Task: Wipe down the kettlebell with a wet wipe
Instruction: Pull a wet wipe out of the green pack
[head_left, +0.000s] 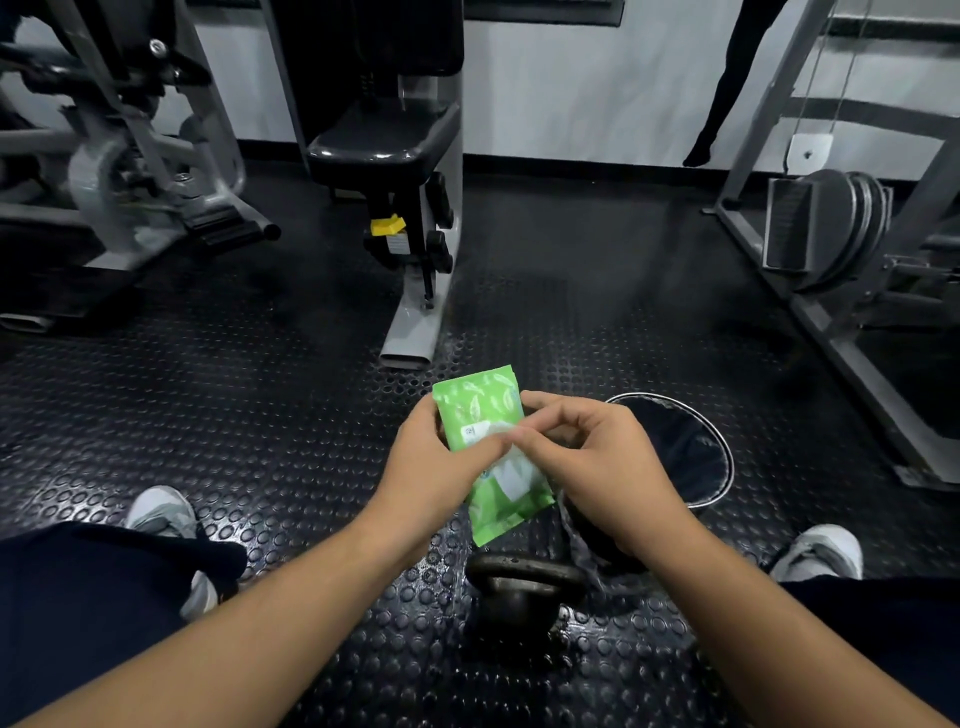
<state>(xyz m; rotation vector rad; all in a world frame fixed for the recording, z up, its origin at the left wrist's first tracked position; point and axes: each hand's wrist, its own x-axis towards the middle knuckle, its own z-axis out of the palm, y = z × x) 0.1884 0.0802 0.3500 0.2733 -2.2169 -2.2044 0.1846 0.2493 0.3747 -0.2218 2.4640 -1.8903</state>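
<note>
A green wet wipe pack (480, 405) with a leaf print is held up in front of me. My left hand (434, 467) grips its left side. My right hand (597, 467) pinches the white flap or wipe (511, 470) at the pack's middle with thumb and forefinger. Below the pack, a dark iron kettlebell (519, 592) stands on the studded black rubber floor between my feet, handle up. Neither hand touches it.
A round black bin with a liner (691, 447) stands right behind my right hand. A seated weight machine (410, 208) is ahead, another machine (119, 171) at the left, a plate rack (831, 228) at the right. My shoes (161, 512) flank the kettlebell.
</note>
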